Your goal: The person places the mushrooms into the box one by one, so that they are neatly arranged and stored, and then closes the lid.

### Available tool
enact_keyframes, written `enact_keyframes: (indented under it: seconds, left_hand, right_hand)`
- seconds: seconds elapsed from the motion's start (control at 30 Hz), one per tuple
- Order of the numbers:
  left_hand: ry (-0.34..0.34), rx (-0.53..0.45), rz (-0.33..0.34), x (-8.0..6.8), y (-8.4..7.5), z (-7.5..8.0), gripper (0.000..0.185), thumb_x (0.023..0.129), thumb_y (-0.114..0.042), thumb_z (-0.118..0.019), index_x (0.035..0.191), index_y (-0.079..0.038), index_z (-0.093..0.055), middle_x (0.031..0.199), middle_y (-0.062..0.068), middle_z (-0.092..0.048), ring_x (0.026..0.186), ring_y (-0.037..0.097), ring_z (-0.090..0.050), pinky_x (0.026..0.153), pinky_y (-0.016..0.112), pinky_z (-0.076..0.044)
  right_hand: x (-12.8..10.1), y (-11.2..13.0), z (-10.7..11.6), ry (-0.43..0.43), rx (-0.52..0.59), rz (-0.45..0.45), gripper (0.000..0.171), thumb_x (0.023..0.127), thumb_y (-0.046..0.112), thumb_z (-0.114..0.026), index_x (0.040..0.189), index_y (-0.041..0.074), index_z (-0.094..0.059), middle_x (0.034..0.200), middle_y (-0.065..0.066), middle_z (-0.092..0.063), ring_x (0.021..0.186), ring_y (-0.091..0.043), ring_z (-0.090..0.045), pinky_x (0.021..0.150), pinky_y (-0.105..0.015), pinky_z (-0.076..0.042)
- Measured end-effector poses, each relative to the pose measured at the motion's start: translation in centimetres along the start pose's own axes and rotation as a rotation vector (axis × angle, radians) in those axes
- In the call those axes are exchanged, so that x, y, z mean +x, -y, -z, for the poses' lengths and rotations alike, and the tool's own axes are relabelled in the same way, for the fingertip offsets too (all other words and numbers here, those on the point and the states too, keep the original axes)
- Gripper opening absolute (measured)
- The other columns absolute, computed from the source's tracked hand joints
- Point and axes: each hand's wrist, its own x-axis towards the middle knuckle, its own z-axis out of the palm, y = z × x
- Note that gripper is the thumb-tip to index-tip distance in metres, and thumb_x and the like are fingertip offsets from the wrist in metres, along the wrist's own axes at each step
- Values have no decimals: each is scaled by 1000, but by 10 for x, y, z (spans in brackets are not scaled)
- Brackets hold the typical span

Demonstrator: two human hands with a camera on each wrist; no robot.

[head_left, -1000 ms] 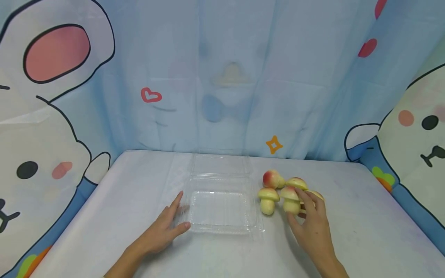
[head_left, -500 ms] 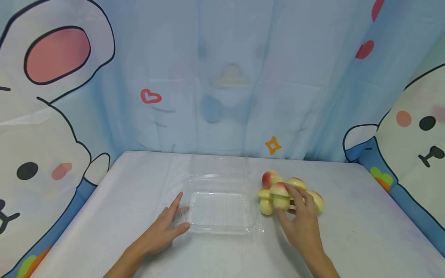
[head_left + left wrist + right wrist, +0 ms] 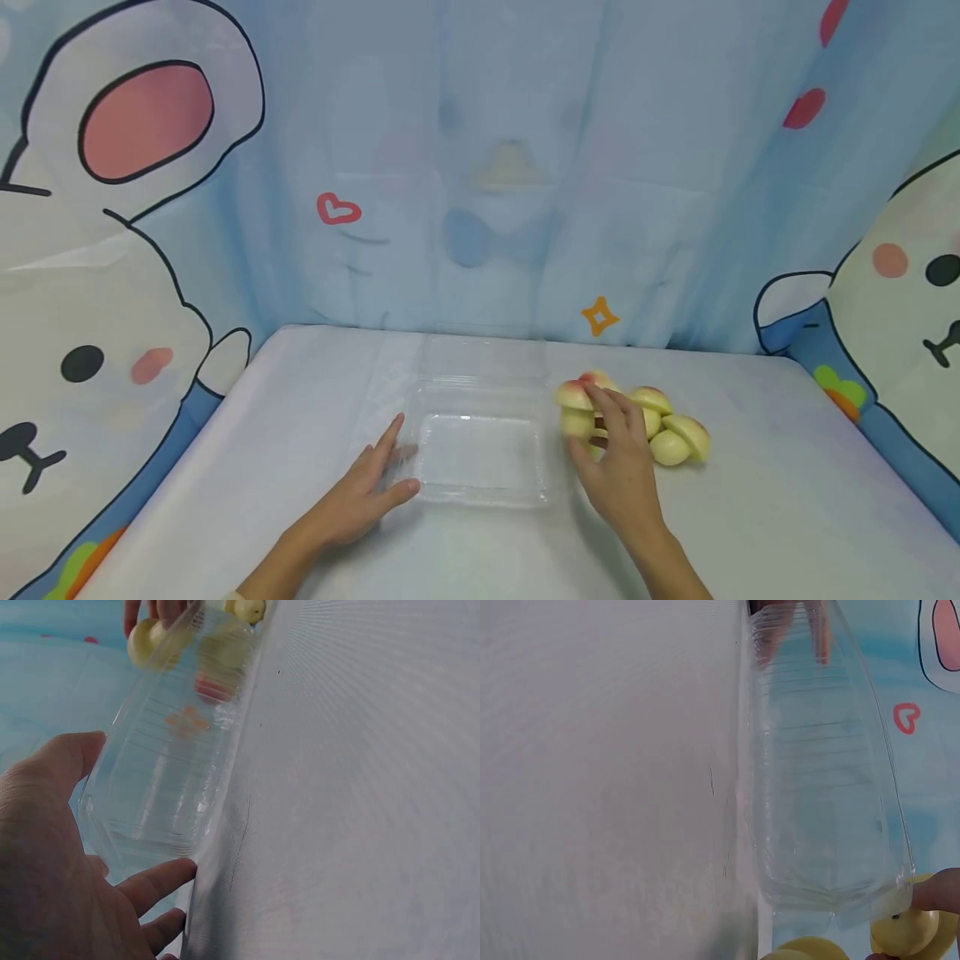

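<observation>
A clear plastic clamshell box [image 3: 483,496] lies with its lid folded back on the white table. My left hand [image 3: 367,492] rests at the box's left side, fingers spread and fairly straight; in the left wrist view the thumb is by the rim and the fingertips reach the base. My right hand [image 3: 618,462] pinches a toy mushroom [image 3: 576,408], yellow with a reddish cap, lifted close to the box's right wall. In the right wrist view that mushroom [image 3: 907,931] overlaps the box's corner.
Several more yellow toy mushrooms [image 3: 688,435] lie right of the box, one partly hidden behind my right hand. The white tablecloth [image 3: 780,467] ends at a blue cartoon curtain [image 3: 390,250] behind.
My right hand has lifted the mushroom from the group and carried it left toward the box, passing in front of another mushroom. The left hand stays at the box's side.
</observation>
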Motion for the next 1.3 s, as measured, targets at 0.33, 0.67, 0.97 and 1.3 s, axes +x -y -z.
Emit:
enact_keyframes:
  seconds: [0.33,0.67,0.97,1.3]
  left_hand:
    - [4,-15,0,0,-4,0,88,102,-44,-60,168,-27,-5,159,9,-49,158,50,-2,122,73,2]
    - [8,-4,-16,0,-5,0,88,103,-42,-60,168,-25,-4,159,9,-49,158,48,-5,123,72,3]
    - [14,10,-32,2,-5,2,88,103,-42,-60,168,-24,-3,159,10,-49,159,43,-9,125,67,3]
    - [7,3,-24,2,-3,0,89,103,-43,-60,168,-24,-3,159,11,-49,159,44,-9,125,67,4]
  right_hand:
    - [9,10,-15,16,30,1,69,84,-7,-77,147,8,-53,145,-24,-45,106,-32,-66,83,-43,-63]
    - [18,21,-30,46,74,40,68,86,-7,-75,148,9,-52,142,-22,-47,107,-33,-65,85,-47,-62]
    - [24,25,-41,108,86,-28,68,89,-5,-73,151,10,-50,148,-21,-43,114,-34,-63,92,-50,-60]
    - [27,37,-55,150,94,-40,66,89,-4,-73,150,12,-51,149,-21,-44,115,-35,-64,93,-48,-60]
